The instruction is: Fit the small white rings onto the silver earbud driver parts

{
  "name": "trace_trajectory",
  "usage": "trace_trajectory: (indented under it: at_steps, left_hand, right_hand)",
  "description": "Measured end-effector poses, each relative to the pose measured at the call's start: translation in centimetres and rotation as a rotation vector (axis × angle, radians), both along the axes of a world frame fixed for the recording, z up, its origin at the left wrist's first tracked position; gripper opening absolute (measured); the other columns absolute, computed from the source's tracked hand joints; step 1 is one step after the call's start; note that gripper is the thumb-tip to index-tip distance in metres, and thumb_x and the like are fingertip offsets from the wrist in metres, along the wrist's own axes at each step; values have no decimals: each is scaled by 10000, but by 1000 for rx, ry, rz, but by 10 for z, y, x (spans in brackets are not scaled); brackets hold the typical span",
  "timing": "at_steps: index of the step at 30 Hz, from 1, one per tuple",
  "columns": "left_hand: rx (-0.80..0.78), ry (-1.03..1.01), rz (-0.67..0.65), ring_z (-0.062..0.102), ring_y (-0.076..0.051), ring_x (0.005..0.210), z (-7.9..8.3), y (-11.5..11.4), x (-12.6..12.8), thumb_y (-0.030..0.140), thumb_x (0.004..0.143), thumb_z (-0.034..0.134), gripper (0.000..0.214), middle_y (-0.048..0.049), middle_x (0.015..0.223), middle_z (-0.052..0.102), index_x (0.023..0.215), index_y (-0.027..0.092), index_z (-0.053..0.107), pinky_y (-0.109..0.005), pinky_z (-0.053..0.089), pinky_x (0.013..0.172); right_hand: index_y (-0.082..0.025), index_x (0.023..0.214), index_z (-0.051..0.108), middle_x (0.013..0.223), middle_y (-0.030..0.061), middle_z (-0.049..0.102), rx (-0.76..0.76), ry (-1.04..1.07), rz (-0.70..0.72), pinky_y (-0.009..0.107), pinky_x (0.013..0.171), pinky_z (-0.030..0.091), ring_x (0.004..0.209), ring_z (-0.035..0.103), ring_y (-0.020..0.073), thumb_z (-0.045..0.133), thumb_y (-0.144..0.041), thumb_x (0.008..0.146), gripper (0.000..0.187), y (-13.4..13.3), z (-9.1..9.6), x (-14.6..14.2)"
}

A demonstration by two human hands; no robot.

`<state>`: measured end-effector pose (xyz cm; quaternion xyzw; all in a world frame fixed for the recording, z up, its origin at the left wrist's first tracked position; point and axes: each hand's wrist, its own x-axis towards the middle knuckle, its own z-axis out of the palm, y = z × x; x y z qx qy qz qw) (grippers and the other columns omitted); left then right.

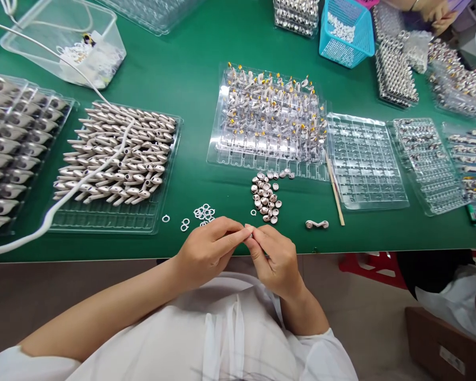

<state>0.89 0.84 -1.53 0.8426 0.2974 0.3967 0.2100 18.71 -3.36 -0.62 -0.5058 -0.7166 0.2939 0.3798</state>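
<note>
My left hand (pixel 208 248) and my right hand (pixel 275 259) meet at the near edge of the green table (pixel 190 69), fingertips pinched together on a tiny pale part that is too small to name. Just beyond them lie a few white rings (pixel 203 212) and a heap of small silver caps (pixel 266 198). One white earbud shell (pixel 316 224) lies alone to the right of the caps. A clear tray of earbud parts with yellow tips (pixel 272 114) sits further back.
A tray piled with white earbud stems (pixel 115 153) sits at the left, crossed by a white cable (pixel 43 222). More trays (pixel 365 159) lie to the right, beside a wooden stick (pixel 335 190). A blue basket (pixel 347 32) stands at the back. Another person's hand (pixel 440 16) shows top right.
</note>
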Motion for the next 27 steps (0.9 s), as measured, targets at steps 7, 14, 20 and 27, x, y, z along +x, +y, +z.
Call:
trace_trajectory:
  at_steps: [7,14,20,27]
  left_hand:
    - [81,93,26,683,-174,838,1,0,-2,69,890,537,248,-112,946,724,1122,130,603,-286,597,718]
    - [203,125,-33,672,-183,725,0,4,0,8,861,472,227,-109,794,704,1057,90,550,-315,604,657]
    - [226,148,-44,659,-188,683,2,4,4,11,860,458,200,-119,775,701,1030,88,528,-315,590,594]
    - [255,145,-30,671,-196,677,-1,2,7,28,875,454,176,-135,767,709,1031,70,524,-314,583,578]
  right_hand:
    - [-115,1207,583,790,84,633,173,-168,-17,282,570,471,679,566,168,483,-143,931,295,0,-4,-4]
    - [-62,1182,552,760,80,622,289,-323,-17,274,528,453,648,562,159,451,-150,942,275,-2,-5,-7]
    - [-65,1148,553,745,82,612,302,-361,-30,283,517,435,636,545,165,437,-143,941,250,-3,-5,-8]
    - [-54,1130,554,729,77,600,328,-350,-42,285,501,418,619,529,162,452,-118,928,235,-2,-7,-7]
